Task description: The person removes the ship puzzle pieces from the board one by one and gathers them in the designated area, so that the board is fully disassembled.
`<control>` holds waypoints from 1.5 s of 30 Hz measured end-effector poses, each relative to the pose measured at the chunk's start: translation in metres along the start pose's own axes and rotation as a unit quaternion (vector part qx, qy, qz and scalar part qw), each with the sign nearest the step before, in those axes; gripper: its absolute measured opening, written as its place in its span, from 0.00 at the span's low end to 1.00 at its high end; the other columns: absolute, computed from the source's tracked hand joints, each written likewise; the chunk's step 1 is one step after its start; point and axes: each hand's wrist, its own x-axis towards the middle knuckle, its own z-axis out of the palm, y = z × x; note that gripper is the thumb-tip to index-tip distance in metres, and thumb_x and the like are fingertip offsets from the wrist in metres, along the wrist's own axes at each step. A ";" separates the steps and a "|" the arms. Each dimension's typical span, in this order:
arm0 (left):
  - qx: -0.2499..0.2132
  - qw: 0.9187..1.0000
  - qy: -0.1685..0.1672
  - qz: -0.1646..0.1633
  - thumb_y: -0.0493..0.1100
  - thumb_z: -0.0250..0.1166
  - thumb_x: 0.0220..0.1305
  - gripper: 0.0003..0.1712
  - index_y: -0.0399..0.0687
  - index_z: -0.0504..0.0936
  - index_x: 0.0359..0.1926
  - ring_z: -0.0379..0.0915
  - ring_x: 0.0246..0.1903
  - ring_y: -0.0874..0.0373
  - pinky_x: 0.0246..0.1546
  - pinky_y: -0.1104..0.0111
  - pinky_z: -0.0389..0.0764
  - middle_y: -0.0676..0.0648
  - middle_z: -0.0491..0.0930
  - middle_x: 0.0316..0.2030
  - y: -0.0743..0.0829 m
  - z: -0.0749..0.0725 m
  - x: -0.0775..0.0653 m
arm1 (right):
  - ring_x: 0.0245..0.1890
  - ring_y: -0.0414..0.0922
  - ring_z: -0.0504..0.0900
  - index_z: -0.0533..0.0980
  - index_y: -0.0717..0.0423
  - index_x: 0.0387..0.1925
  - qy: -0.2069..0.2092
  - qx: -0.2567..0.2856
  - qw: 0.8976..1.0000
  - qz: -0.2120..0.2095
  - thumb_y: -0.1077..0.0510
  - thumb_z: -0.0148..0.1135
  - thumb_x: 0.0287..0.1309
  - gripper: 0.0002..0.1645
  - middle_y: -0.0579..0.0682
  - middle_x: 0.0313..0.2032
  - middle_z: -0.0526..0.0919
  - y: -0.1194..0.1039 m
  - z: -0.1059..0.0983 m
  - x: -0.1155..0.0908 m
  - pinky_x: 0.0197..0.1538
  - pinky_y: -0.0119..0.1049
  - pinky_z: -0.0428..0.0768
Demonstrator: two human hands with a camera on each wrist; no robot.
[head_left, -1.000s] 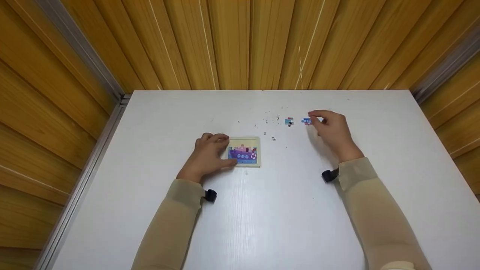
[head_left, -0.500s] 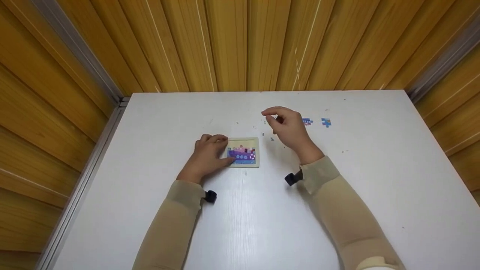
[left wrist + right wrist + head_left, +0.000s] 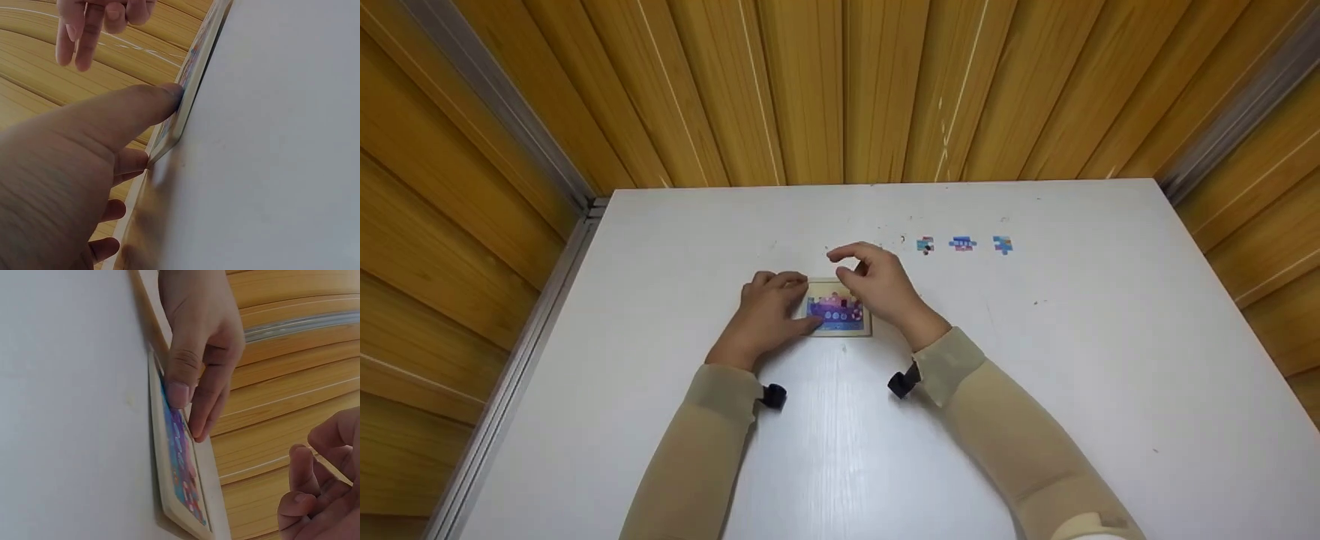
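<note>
A small jigsaw puzzle frame (image 3: 840, 334) with a pale rim lies on the white table, its lower part filled by a purple ship picture (image 3: 835, 316). My left hand (image 3: 769, 311) grips its left side, the thumb on the near edge and the fingers at the far corner; the left wrist view shows that thumb (image 3: 149, 104) pressing the rim. Over the frame's right side hovers my right hand (image 3: 881, 289), thumb and index finger apart. No piece shows between its loosely curled fingers, which also appear in the right wrist view (image 3: 323, 481).
Three loose puzzle pieces lie in a row behind and right of the frame: a left one (image 3: 925, 245), a middle one (image 3: 962, 244) and a right one (image 3: 1003, 244). Small dark specks dot the table around them. Wooden-look panels (image 3: 810, 90) rise behind the table.
My right hand has moved left and nearer, from the loose pieces to over the frame, uncovering the right piece and then the left one. The left hand stays on the frame.
</note>
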 end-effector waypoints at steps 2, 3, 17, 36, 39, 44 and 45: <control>0.004 1.000 0.000 0.004 0.64 0.77 0.71 0.45 0.45 0.80 0.79 0.65 0.78 0.41 0.83 0.42 0.63 0.47 0.77 0.79 -0.001 0.000 -0.001 | 0.34 0.41 0.77 0.86 0.54 0.67 -0.017 -0.011 1.000 0.017 0.59 0.65 0.80 0.20 0.53 0.66 0.88 0.004 0.007 -0.001 0.39 0.31 0.79; 0.005 1.000 0.001 0.006 0.64 0.76 0.72 0.45 0.45 0.80 0.79 0.65 0.78 0.41 0.83 0.42 0.64 0.47 0.78 0.79 -0.001 0.000 -0.001 | 0.35 0.40 0.77 0.85 0.54 0.69 -0.028 -0.019 0.999 0.025 0.58 0.66 0.80 0.21 0.53 0.67 0.88 0.006 0.009 -0.001 0.40 0.31 0.79; -0.003 0.999 0.010 0.033 0.64 0.76 0.72 0.43 0.45 0.81 0.78 0.66 0.76 0.40 0.79 0.40 0.64 0.47 0.78 0.78 -0.003 -0.001 -0.002 | 0.51 0.51 0.86 0.82 0.57 0.73 -0.143 -0.127 0.981 0.019 0.58 0.66 0.79 0.25 0.57 0.68 0.85 0.023 0.024 -0.002 0.60 0.50 0.85; 0.003 0.999 0.003 0.036 0.66 0.77 0.71 0.48 0.42 0.78 0.80 0.66 0.76 0.38 0.79 0.38 0.64 0.47 0.77 0.80 -0.006 -0.001 -0.002 | 0.68 0.60 0.82 0.77 0.60 0.78 -0.184 -0.227 0.956 0.007 0.61 0.64 0.80 0.30 0.62 0.70 0.76 0.020 0.033 -0.006 0.78 0.55 0.79; 0.003 0.999 0.005 0.038 0.65 0.77 0.71 0.48 0.41 0.78 0.79 0.66 0.76 0.38 0.79 0.38 0.64 0.47 0.77 0.79 -0.006 -0.001 -0.001 | 0.68 0.60 0.82 0.79 0.59 0.77 -0.183 -0.224 0.957 0.011 0.60 0.65 0.80 0.29 0.61 0.70 0.76 0.021 0.034 -0.005 0.78 0.55 0.79; 0.002 0.999 0.007 0.042 0.65 0.77 0.71 0.47 0.41 0.78 0.79 0.66 0.76 0.37 0.78 0.37 0.64 0.47 0.77 0.79 -0.007 -0.001 -0.001 | 0.69 0.60 0.82 0.80 0.59 0.75 -0.180 -0.220 0.959 0.016 0.61 0.66 0.80 0.27 0.61 0.69 0.77 0.022 0.034 -0.005 0.79 0.55 0.78; 0.000 0.999 0.006 0.042 0.65 0.77 0.71 0.47 0.41 0.78 0.79 0.66 0.76 0.37 0.78 0.38 0.64 0.47 0.77 0.79 -0.007 -0.001 -0.002 | 0.69 0.60 0.82 0.81 0.59 0.74 -0.179 -0.217 0.959 0.018 0.61 0.66 0.80 0.27 0.61 0.69 0.77 0.021 0.033 -0.005 0.79 0.55 0.79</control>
